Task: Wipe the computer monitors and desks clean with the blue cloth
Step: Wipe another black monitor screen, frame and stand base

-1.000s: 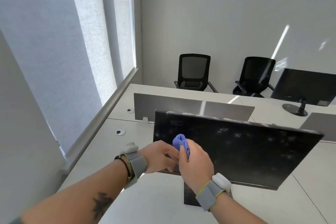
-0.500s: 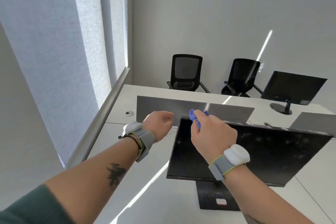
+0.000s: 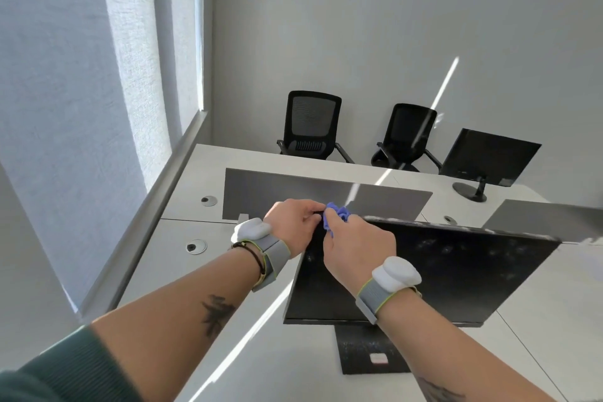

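Your right hand point(image 3: 355, 248) pinches the crumpled blue cloth point(image 3: 339, 213) at the top left corner of the near flat black monitor point(image 3: 456, 271), which your left hand point(image 3: 290, 225) grips with curled fingers, so the monitor's dusty top edge point(image 3: 456, 227) runs rightward from the cloth.

Most of the blue cloth point(image 3: 337, 213) is buried between the right hand point(image 3: 357, 248) and the left hand point(image 3: 290, 222); only a bunched tuft shows. The hands cover the near monitor point(image 3: 456, 271) at its top left corner, so whether the left fingers point(image 3: 310, 214) pinch cloth or corner cannot be told. The right forearm hides the stand's neck. The label point(image 3: 378, 358) on the base is too small to read. The far monitor point(image 3: 489, 153) shows only its back. The far surface point(image 3: 202, 173) hides both chairs' point(image 3: 311, 121) legs. The right divider panel point(image 3: 538, 215) is cut off by the edge.
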{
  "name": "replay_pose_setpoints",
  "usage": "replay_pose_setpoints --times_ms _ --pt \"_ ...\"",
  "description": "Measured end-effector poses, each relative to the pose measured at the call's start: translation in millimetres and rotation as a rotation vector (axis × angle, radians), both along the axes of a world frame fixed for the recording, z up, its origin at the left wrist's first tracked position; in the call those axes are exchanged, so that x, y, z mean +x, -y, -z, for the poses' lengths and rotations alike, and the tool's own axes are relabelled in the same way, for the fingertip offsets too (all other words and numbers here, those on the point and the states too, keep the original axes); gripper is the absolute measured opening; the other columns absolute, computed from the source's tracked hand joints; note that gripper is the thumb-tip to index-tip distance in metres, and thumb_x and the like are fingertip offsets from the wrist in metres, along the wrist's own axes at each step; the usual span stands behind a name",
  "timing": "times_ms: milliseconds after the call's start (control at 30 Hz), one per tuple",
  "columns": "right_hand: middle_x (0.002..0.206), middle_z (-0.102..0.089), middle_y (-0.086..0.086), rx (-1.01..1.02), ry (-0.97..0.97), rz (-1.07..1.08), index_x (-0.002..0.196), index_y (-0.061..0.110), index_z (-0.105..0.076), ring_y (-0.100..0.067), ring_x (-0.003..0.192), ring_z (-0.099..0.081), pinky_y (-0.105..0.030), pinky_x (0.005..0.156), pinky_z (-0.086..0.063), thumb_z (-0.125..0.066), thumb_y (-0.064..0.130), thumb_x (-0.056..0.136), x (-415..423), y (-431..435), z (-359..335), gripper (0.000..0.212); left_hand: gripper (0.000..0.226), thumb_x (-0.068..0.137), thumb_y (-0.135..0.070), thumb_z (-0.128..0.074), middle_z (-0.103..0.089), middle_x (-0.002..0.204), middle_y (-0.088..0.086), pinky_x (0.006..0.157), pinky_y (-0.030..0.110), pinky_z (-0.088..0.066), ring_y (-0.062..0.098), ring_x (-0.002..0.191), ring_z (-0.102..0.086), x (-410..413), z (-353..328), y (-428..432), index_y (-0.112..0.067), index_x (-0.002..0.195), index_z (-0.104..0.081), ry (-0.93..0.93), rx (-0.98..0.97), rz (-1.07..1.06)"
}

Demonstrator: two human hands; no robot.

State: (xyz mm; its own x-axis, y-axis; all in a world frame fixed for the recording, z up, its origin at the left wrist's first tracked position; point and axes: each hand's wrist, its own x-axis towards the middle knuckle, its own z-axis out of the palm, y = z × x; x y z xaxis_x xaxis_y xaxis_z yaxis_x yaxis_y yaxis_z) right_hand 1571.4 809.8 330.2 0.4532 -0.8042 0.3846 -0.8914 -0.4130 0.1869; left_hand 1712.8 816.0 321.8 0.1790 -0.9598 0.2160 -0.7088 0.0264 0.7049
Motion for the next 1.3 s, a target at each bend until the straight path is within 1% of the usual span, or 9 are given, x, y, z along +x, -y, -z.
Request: replay_pose_setpoints --times_ms 200,367,500,633,733,967,1067,1167,1300 --pt "0.08 -0.048 0.005 0.062 -0.036 0.105 0.136 0.033 -0.039 -0.024 0.062 -0.047 -0.026 0.05 -0.023 -0.036 0.027 0.097 -29.8 9.4 -7.1 0.04 0.028 0.102 -0.024 -0.055 -0.073 0.113 -0.008 0.094 0.02 -0.047 0.014 0.105 -0.066 2.1 1.2 3.6 -0.032 0.123 -0.071 -0.036 0.041 -0.06" --pt "0.086 -0.057 0.006 0.117 0.026 0.117 0.135 0.026 -0.042 -0.023 0.072 -0.058 -0.028 0.058 -0.031 -0.036 0.03 0.097 -21.1 9.5 0.5 0.039 0.029 0.101 -0.021 -0.055 -0.073 0.112 -0.008 0.095 0.023 -0.05 0.014 0.102 -0.066 -3.5 0.2 2.8 -0.033 0.122 -0.071 0.002 0.042 -0.104" --pt "0.113 -0.064 0.006 0.212 0.053 0.051 0.155 0.015 -0.02 -0.022 0.09 -0.066 -0.03 0.069 -0.044 -0.031 0.034 0.103 -8.1 7.7 10.8 0.056 0.029 0.101 -0.019 -0.055 -0.074 0.111 -0.006 0.095 0.027 -0.051 0.016 0.101 -0.067 -4.5 0.7 0.5 -0.031 0.121 -0.072 0.007 0.035 -0.129" --pt "0.076 -0.056 0.014 0.016 0.333 -0.048 0.123 0.031 -0.044 -0.013 0.058 -0.056 -0.029 0.053 -0.047 -0.041 0.036 0.098 -45.2 2.6 4.4 0.025 0.028 0.101 -0.02 -0.056 -0.074 0.107 -0.008 0.093 0.024 -0.05 0.015 0.098 -0.067 -8.2 1.0 0.6 -0.034 0.118 -0.073 0.001 0.015 -0.139" --pt "0.068 -0.051 0.013 -0.113 0.493 -0.09 0.104 0.028 -0.05 -0.013 0.052 -0.05 -0.026 0.047 -0.039 -0.052 0.036 0.093 -55.1 4.5 -4.7 0.014 0.03 0.099 -0.02 -0.056 -0.074 0.105 -0.01 0.089 0.023 -0.049 0.017 0.1 -0.065 -12.1 1.3 3.0 -0.037 0.116 -0.073 0.048 0.003 -0.175" --pt "0.099 -0.049 0.002 0.032 0.046 -0.035 0.132 0.03 -0.047 -0.024 0.066 -0.053 -0.028 0.052 -0.028 -0.047 0.029 0.094 -27.1 17.3 2.6 0.038 0.032 0.096 -0.016 -0.055 -0.075 0.099 -0.007 0.082 0.028 -0.052 0.021 0.091 -0.066 -12.0 0.9 3.2 -0.035 0.111 -0.075 0.087 0.008 -0.194" --pt "0.105 -0.052 0.001 0.091 0.037 0.101 0.125 0.031 -0.049 -0.028 0.082 -0.063 -0.031 0.06 -0.033 -0.043 0.026 0.09 -49.6 23.6 -10.9 0.036 0.03 0.096 -0.018 -0.057 -0.074 0.098 -0.009 0.079 0.022 -0.047 0.017 0.087 -0.062 -10.1 3.8 2.0 -0.037 0.11 -0.075 0.072 0.011 -0.225" --pt "0.099 -0.05 0.001 0.134 0.088 0.21 0.115 0.026 -0.053 -0.027 0.075 -0.056 -0.03 0.062 -0.032 -0.043 0.023 0.087 -66.7 29.1 -18.2 0.03 0.03 0.096 -0.018 -0.056 -0.073 0.097 -0.008 0.084 0.025 -0.052 0.018 0.088 -0.063 -12.0 2.6 -0.2 -0.038 0.11 -0.075 0.059 0.016 -0.214" --pt "0.114 -0.055 0.001 0.154 0.107 0.118 0.124 0.026 -0.048 -0.026 0.09 -0.065 -0.03 0.066 -0.033 -0.046 0.024 0.085 -33.1 15.8 -8.0 0.039 0.031 0.093 -0.016 -0.056 -0.074 0.096 -0.008 0.081 0.025 -0.051 0.02 0.09 -0.065 -14.5 -3.6 0.4 -0.035 0.108 -0.075 0.113 0.021 -0.207"
